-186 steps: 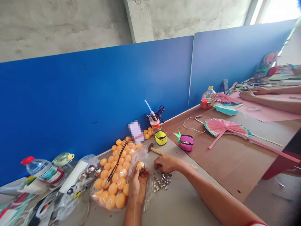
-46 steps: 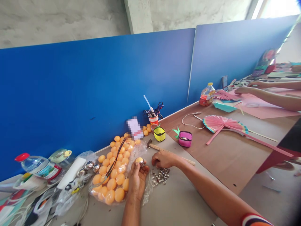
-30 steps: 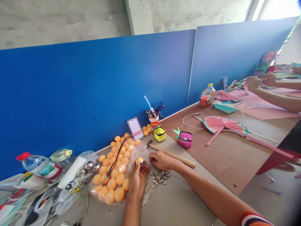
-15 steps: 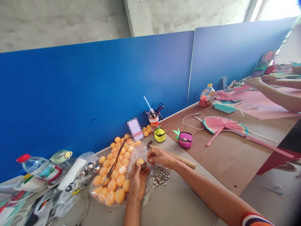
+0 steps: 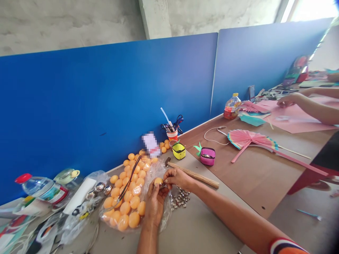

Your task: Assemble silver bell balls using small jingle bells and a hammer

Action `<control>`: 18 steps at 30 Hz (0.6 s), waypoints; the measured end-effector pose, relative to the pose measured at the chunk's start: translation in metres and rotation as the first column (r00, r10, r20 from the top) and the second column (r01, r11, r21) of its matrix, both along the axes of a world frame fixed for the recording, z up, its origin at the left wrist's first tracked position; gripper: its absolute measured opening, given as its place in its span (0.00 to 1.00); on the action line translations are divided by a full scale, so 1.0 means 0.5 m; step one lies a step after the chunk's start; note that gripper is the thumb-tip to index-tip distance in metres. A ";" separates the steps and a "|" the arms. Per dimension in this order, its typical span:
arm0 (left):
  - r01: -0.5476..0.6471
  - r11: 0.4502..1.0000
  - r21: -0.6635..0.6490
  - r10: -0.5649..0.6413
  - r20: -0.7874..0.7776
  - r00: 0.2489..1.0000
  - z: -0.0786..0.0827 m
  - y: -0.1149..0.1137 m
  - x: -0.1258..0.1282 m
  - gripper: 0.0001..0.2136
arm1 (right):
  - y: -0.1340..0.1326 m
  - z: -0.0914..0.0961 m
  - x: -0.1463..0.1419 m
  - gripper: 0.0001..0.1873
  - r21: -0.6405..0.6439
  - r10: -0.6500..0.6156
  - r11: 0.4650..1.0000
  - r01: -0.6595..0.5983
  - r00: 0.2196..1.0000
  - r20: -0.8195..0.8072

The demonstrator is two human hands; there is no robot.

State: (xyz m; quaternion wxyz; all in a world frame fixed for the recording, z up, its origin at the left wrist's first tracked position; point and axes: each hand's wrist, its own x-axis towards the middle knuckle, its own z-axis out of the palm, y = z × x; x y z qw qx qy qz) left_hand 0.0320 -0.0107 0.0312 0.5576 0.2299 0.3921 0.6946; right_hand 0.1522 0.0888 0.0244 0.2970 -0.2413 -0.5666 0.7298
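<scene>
Left hand (image 5: 155, 203): the ball (image 5: 159, 181) is held between thumb and fingers, the palm turned up.
Right hand (image 5: 177, 178): fingertips are drawn narrowly together at the ball's right side; whether anything is gripped cannot be told.
Ball: orange on top, partly covered in silver, it is held just right of the bagged balls (image 5: 128, 195).
Studs (image 5: 180, 198): heaped on the table (image 5: 201, 225), near the right hand.
Hammer (image 5: 197, 174): laid beyond the right hand, head leftward.
Yellow basket (image 5: 180, 155): set beyond the hammer.
</scene>
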 end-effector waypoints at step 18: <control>-0.020 0.999 -0.029 0.021 0.017 1.000 0.000 -0.002 0.002 0.14 | -0.008 0.009 -0.002 0.01 0.074 -0.032 0.997 0.022 0.989 0.145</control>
